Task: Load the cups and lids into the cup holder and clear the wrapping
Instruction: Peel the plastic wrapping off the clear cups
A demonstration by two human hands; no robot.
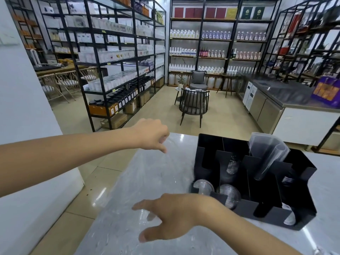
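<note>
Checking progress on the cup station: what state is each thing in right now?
Black metal cup holder: upright on the marble counter, partly loaded.
Clear plastic cup stack: tilted in a rear compartment, sticking out.
Clear dome lids: seated in front slots.
Clear plastic wrapping: loose on the counter, pinched by the left hand.
Right hand: open, fingers spread over the wrapping.

**Bright, even light; soft and bent at the edges**

We see even indoor light with faint shadows. Glare streaks the counter (158,173) and shines on the floor (99,197). Shelves (114,57) bow outward at the frame's edges. Both hands and the far bottles look slightly blurred.
</note>
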